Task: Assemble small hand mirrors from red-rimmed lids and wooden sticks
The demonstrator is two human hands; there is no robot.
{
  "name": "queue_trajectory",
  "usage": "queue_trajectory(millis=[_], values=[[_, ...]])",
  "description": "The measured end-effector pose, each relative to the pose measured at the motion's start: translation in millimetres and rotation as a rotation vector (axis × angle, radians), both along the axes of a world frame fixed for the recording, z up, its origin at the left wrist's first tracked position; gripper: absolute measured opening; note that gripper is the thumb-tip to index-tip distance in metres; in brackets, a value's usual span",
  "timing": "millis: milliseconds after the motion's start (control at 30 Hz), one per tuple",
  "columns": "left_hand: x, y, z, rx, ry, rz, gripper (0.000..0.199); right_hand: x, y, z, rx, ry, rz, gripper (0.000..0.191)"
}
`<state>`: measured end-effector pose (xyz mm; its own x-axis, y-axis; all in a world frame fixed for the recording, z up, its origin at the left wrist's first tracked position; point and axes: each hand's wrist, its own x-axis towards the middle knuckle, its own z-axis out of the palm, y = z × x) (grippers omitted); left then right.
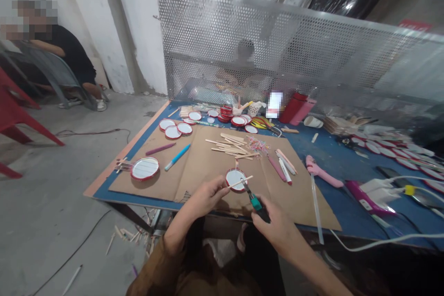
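Note:
My left hand (205, 196) pinches one end of a thin wooden craft stick (248, 179), held above the cardboard. My right hand (275, 223) is closed round the black and teal handles of what look like pliers (255, 202); their metal tip meets the stick near its free end. Just under the stick lies a round, red-rimmed white disc (233, 176), partly covered by stick and tool. A second such disc (144, 164), with lines across it and sticks out of its left side, rests at the cardboard's left edge.
Cardboard (194, 162) covers the blue table's middle. On it lie loose craft sticks (229, 144), pens (177, 156) and coloured threads (257, 144). A pink glue gun (322, 172), power strip (369, 196) and cables are right. A perforated metal panel (215, 32) stands behind; another person sits far left.

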<state>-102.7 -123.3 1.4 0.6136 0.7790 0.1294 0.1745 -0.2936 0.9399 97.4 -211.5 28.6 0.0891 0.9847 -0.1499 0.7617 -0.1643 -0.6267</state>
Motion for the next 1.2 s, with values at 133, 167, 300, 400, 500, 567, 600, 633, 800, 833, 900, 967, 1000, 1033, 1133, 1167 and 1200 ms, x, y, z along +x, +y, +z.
queue_trajectory(millis=[133,167,300,400,500,567,600,633,800,833,900,967,1000,1033,1133,1167,1200], values=[[-2,-2,-1.9,0.014,0.021,0.010,0.024,-3,-1,0.9,0.001,-0.083,0.016,0.041],[-3,-3,-2.1,0.020,0.024,0.018,0.024,-3,-1,1.7,-0.002,-0.086,0.021,0.039],[-4,-6,-2.0,0.016,0.042,0.046,0.025,-4,-2,3.9,-0.007,-0.030,0.015,0.038],[-4,-7,-1.9,-0.056,0.062,0.049,0.025,-4,-3,4.2,-0.008,-0.037,0.006,0.038],[-5,-8,-2.3,-0.141,0.079,0.039,0.026,-4,-3,5.2,-0.024,-0.015,-0.008,0.041],[-5,-7,-2.7,-0.185,0.080,0.023,0.028,-5,-1,6.3,-0.017,0.009,-0.008,0.041],[-5,-7,-3.0,-0.194,0.078,0.013,0.029,-5,0,6.9,-0.011,0.019,-0.008,0.041],[-5,-7,-3.3,-0.195,0.072,0.004,0.031,-5,0,7.3,-0.006,0.026,-0.008,0.040],[-5,-5,-6.5,-0.217,0.026,-0.019,0.040,-7,3,6.0,0.021,0.056,0.008,0.035],[-4,-5,-7.2,-0.224,0.024,-0.017,0.041,-8,3,5.1,0.039,0.057,0.019,0.033],[-4,-6,-8.0,-0.222,0.031,-0.008,0.041,-9,4,3.0,0.066,0.047,0.031,0.033],[-4,-7,-8.2,-0.206,0.050,0.017,0.040,-10,3,1.5,0.072,0.028,0.024,0.035],[-4,-8,-8.1,-0.193,0.059,0.040,0.037,-11,3,1.2,0.065,0.023,0.019,0.035],[-4,-9,-7.9,-0.175,0.065,0.068,0.034,-11,3,1.3,0.056,0.022,0.018,0.035],[-3,-11,-6.9,-0.075,0.080,0.126,0.026,-12,3,3.0,0.026,0.029,0.030,0.033],[-2,-11,-6.4,-0.034,0.088,0.129,0.025,-12,4,3.7,0.011,0.038,0.035,0.032],[-2,-11,-5.9,0.004,0.097,0.128,0.026,-11,4,4.3,-0.004,0.054,0.040,0.031]])
